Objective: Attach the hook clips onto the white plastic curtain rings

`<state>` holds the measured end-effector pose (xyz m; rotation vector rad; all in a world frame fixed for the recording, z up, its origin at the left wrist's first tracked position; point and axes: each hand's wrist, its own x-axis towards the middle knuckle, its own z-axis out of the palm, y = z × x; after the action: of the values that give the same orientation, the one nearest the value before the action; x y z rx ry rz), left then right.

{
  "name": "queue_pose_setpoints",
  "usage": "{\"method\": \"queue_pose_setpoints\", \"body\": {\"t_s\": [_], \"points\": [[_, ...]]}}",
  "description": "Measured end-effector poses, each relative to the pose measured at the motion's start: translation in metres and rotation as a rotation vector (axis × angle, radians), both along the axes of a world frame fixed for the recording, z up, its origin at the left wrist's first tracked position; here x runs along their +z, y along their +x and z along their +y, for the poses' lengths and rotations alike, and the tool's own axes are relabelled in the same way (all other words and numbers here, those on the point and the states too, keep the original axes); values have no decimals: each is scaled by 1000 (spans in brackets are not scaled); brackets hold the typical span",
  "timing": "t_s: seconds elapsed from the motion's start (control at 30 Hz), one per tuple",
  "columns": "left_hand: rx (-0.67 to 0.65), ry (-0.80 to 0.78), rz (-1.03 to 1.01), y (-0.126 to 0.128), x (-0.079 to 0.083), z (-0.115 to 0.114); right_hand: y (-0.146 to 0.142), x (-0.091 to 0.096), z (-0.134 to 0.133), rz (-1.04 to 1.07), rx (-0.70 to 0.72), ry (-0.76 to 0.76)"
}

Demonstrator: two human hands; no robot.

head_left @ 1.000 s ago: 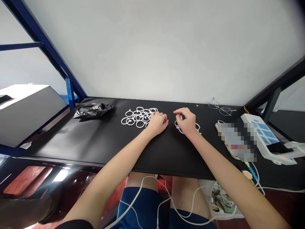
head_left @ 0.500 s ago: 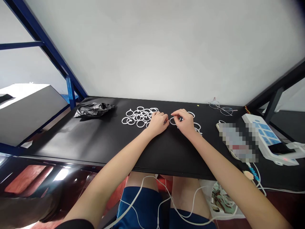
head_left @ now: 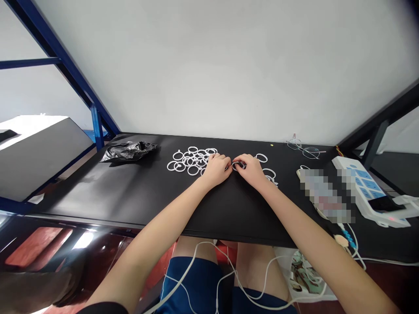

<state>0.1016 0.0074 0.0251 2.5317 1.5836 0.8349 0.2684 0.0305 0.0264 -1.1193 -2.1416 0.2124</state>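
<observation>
White curtain rings (head_left: 190,161) with small eyelets lie in a loose pile on the black tabletop. My left hand (head_left: 217,170) rests at the pile's right edge, fingers curled down. A bit of white shows under its fingertips, but what it holds is mostly hidden. Just to the right, my right hand (head_left: 251,169) grips a single white curtain ring (head_left: 235,167) between thumb and fingers, close beside the left fingertips. More white rings (head_left: 269,172) lie beyond and beside the right hand, partly covered by it.
A crumpled black plastic bag (head_left: 129,151) lies at the left. On the right are eyeglasses (head_left: 310,152), a blurred-out phone (head_left: 322,196) on a cable, and a white power strip (head_left: 363,183). A pale wall (head_left: 222,78) rises behind the black table (head_left: 131,192).
My right hand has shifted slightly left, and the ring at its fingertips has come nearer to my left hand. More of the rings behind it show. My left hand has hardly moved.
</observation>
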Motion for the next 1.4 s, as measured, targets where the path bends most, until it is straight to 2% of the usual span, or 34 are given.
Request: {"method": "queue_pose_setpoints", "body": {"t_s": [0.23, 0.5, 0.87, 1.0, 1.23, 1.3, 1.4], "points": [[3, 8, -4, 0, -1, 0, 0, 2, 0, -18, 2, -28], [20, -23, 9, 0, -1, 0, 4, 9, -1, -36, 142, -99], [37, -60, -43, 0, 1, -1, 3, 8, -3, 88, 99, -103], [7, -71, -37, -2, 0, 1, 1, 9, -3, 268, 53, -158], [-39, -98, -58, -3, 1, 2, 2, 19, 1, 930, 16, -613], [-62, -109, -63, -3, 1, 2, 5, 22, 3, 1037, 17, -719], [-93, -127, -72, -3, 1, 2, 9, 23, 9, 1118, 65, -799]]}}
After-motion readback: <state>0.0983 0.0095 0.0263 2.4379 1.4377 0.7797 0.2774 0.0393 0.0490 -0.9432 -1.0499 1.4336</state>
